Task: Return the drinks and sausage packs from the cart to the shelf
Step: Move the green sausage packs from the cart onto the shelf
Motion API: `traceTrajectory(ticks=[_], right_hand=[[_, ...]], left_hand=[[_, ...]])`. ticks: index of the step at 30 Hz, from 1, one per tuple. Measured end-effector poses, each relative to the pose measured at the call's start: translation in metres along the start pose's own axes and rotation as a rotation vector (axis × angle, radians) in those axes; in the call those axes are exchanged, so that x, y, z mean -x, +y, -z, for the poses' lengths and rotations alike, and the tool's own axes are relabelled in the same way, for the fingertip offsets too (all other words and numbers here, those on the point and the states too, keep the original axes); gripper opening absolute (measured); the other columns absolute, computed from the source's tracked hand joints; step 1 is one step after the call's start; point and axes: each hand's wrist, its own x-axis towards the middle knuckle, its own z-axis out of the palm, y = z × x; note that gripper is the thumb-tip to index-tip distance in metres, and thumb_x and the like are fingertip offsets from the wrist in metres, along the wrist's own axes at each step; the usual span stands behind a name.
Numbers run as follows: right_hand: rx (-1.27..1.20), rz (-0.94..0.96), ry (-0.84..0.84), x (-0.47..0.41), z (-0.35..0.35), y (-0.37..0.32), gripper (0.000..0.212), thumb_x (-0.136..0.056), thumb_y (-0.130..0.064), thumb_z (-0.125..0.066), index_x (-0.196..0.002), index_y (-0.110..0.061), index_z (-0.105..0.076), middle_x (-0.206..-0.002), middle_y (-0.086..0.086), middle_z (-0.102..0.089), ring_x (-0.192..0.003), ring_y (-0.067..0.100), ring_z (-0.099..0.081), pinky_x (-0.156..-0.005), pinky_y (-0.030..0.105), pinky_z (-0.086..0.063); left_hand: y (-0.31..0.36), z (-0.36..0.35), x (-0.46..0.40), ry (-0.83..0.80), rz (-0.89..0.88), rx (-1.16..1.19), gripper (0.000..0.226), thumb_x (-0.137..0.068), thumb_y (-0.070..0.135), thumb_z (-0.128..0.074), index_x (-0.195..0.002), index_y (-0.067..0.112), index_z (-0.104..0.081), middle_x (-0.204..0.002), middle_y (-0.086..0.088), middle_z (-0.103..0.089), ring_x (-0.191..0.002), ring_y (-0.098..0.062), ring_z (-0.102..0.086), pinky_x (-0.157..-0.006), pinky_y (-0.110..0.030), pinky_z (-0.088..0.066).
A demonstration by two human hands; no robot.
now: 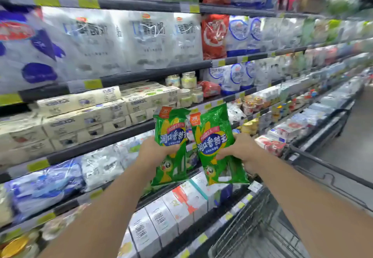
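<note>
Two green sausage packs with yellow corn art are held up in front of the chilled shelf. My left hand (pixel 155 152) grips the left sausage pack (pixel 171 134) at its middle. My right hand (pixel 242 148) grips the right sausage pack (pixel 216 136) from its right side. Both packs hang upright, side by side, just in front of the shelf rail (pixel 113 138). The wire cart (pixel 248 229) is at the lower right, under my right forearm; its contents are not visible.
The shelves hold white milk bags (pixel 121 39), cream yoghurt cartons (pixel 80 116), small jars (pixel 188 80) and white boxes (pixel 181 207) on the lower tier. More chilled goods run off to the right along the aisle. Grey floor (pixel 355 136) lies at the far right.
</note>
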Motion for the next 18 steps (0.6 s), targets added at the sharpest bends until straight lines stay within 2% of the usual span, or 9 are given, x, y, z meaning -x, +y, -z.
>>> traceTrajectory(ticks=[1, 2, 4, 6, 10, 12, 13, 16, 18], right_hand=[[-0.011, 0.025, -0.034, 0.002, -0.024, -0.011, 0.042, -0.05, 0.001, -0.094, -0.084, -0.005, -0.07, -0.075, 0.008, -0.072, -0.056, 0.009, -0.07, -0.046, 0.022, -0.056], [-0.003, 0.045, -0.055, 0.006, -0.049, -0.022, 0.037, -0.055, 0.004, -0.091, -0.083, -0.006, -0.07, -0.075, 0.007, -0.072, -0.054, 0.007, -0.069, -0.044, 0.02, -0.054], [0.011, 0.064, -0.143, 0.014, -0.104, -0.042, 0.048, -0.049, 0.002, -0.093, -0.091, -0.003, -0.072, -0.085, 0.014, -0.077, -0.071, 0.022, -0.075, -0.06, 0.034, -0.062], [0.031, 0.077, -0.24, 0.027, -0.164, -0.062, 0.048, -0.047, 0.0, -0.094, -0.09, -0.003, -0.073, -0.085, 0.014, -0.078, -0.08, 0.03, -0.076, -0.071, 0.044, -0.063], [0.105, 0.165, -0.404, 0.064, -0.287, -0.103, 0.039, -0.051, -0.013, -0.096, -0.083, -0.009, -0.074, -0.077, 0.004, -0.078, -0.073, 0.019, -0.074, -0.062, 0.029, -0.061], [0.089, 0.196, -0.484, 0.087, -0.348, -0.123, 0.034, -0.056, -0.008, -0.094, -0.085, -0.006, -0.075, -0.079, 0.008, -0.078, -0.065, 0.015, -0.074, -0.06, 0.028, -0.061], [0.063, 0.206, -0.541, 0.101, -0.377, -0.132, 0.031, -0.058, -0.002, -0.091, -0.084, -0.004, -0.075, -0.078, 0.011, -0.077, -0.064, 0.016, -0.074, -0.062, 0.03, -0.062], [-0.008, 0.227, -0.68, 0.139, -0.461, -0.155, 0.033, -0.059, 0.008, -0.089, -0.085, -0.002, -0.073, -0.082, 0.018, -0.077, -0.08, 0.034, -0.076, -0.071, 0.046, -0.062], [-0.016, 0.246, -0.751, 0.163, -0.512, -0.167, 0.036, -0.057, 0.008, -0.09, -0.088, 0.0, -0.073, -0.084, 0.019, -0.077, -0.082, 0.037, -0.075, -0.073, 0.053, -0.061]], left_hand=[[-0.004, 0.025, 0.008, 0.022, -0.001, 0.012, 0.03, -0.074, 0.013, -0.086, -0.101, 0.012, -0.073, -0.094, -0.005, -0.076, -0.071, -0.015, -0.065, -0.059, -0.025, -0.047], [-0.008, 0.051, 0.016, 0.047, -0.004, 0.019, 0.028, -0.074, 0.012, -0.086, -0.1, 0.013, -0.073, -0.093, -0.004, -0.076, -0.071, -0.014, -0.065, -0.059, -0.024, -0.047], [-0.021, 0.108, 0.032, 0.108, -0.002, 0.024, 0.025, -0.075, 0.013, -0.085, -0.096, 0.015, -0.073, -0.093, -0.002, -0.076, -0.072, -0.012, -0.066, -0.059, -0.023, -0.046], [-0.037, 0.17, 0.049, 0.176, 0.018, 0.019, 0.026, -0.075, 0.016, -0.086, -0.096, 0.016, -0.071, -0.093, -0.001, -0.076, -0.077, -0.014, -0.068, -0.061, -0.024, -0.048], [-0.066, 0.294, 0.092, 0.324, 0.051, 0.01, 0.028, -0.075, 0.019, -0.086, -0.099, 0.016, -0.07, -0.092, -0.002, -0.077, -0.081, -0.019, -0.071, -0.068, -0.03, -0.054], [-0.078, 0.351, 0.119, 0.39, 0.074, 0.003, 0.024, -0.077, 0.017, -0.085, -0.096, 0.014, -0.07, -0.089, -0.004, -0.076, -0.077, -0.02, -0.069, -0.066, -0.03, -0.054], [-0.086, 0.378, 0.133, 0.428, 0.082, 0.001, 0.022, -0.077, 0.015, -0.084, -0.095, 0.012, -0.071, -0.087, -0.005, -0.076, -0.076, -0.022, -0.069, -0.066, -0.031, -0.054], [-0.107, 0.456, 0.175, 0.55, 0.091, -0.002, 0.024, -0.076, 0.015, -0.085, -0.096, 0.013, -0.072, -0.09, -0.004, -0.078, -0.081, -0.022, -0.072, -0.072, -0.035, -0.056], [-0.119, 0.5, 0.203, 0.63, 0.111, 0.01, 0.026, -0.077, 0.015, -0.085, -0.099, 0.015, -0.072, -0.094, 0.0, -0.077, -0.082, -0.016, -0.071, -0.064, -0.027, -0.053]])
